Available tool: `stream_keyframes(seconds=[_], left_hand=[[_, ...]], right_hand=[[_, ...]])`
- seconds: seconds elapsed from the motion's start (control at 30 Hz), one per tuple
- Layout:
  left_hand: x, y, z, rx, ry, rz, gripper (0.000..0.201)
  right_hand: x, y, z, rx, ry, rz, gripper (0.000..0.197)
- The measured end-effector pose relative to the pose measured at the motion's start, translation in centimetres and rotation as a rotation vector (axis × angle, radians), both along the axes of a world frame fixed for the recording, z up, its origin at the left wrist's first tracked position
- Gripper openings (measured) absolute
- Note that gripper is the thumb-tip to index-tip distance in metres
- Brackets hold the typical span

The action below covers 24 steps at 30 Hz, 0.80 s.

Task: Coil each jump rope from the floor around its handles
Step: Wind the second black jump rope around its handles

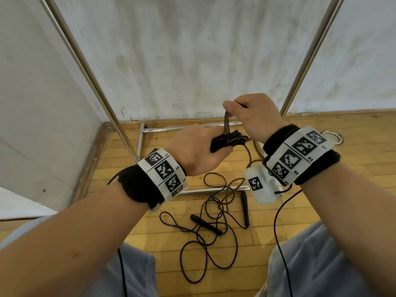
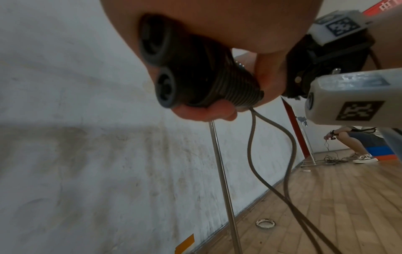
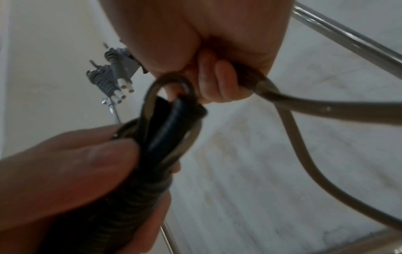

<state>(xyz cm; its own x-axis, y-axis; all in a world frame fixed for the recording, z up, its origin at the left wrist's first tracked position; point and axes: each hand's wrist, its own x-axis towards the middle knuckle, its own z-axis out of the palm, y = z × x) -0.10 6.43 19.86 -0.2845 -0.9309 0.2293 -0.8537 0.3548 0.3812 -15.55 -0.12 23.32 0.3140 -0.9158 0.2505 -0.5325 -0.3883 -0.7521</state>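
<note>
Left hand [image 1: 199, 148] grips the paired handles [image 2: 174, 68], rope wound tight round them | right hand [image 1: 255, 116] just above the handles, pinching a rope loop [image 3: 169, 82] | second jump rope [image 1: 205, 224] lies loose on the wooden floor [image 1: 342, 151] below the handles
</note>
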Motion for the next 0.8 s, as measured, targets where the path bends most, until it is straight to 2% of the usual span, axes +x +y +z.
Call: stream_keyframes(seconds=[0.17,0.3,0.37,0.43,0.5,0.6,0.7,0.8], left_hand=[[0.3,0.4,0.5,-0.072,-0.021,-0.006,0.019],[0.5,0.6,0.8,-0.091,-0.023,-0.01,0.028],[0.7,0.6,1.3,-0.106,0.035,0.026,0.026],[1.0,0.6,1.8,-0.103,0.116,0.089,0.024],[1.3,0.5,2.1,-0.099,0.197,0.153,0.024],[1.8,0.2,2.5,-0.075,0.34,0.228,0.028],[2.1,-0.1,2.8,-0.027,0.472,0.293,0.029],[2.4,-0.4,2.9,-0.027,0.522,0.313,0.027]], right_hand=[[-0.7,-0.8,-0.7,0.229,-0.035,0.044,0.039],[-0.5,-0.9,-1.9,0.378,-0.004,0.143,0.052],[-0.1,-0.7,-2.5,0.479,-0.09,0.198,0.04],[0.5,-0.4,-2.9,0.638,-0.251,0.225,0.03],[1.1,0.0,-3.3,0.719,-0.337,0.266,0.034],[2.2,0.8,-3.6,0.597,-0.294,0.242,0.038],[3.3,1.8,-3.9,0.342,-0.263,0.175,0.024],[3.6,2.5,-4.2,0.096,-0.067,0.165,0.011]])
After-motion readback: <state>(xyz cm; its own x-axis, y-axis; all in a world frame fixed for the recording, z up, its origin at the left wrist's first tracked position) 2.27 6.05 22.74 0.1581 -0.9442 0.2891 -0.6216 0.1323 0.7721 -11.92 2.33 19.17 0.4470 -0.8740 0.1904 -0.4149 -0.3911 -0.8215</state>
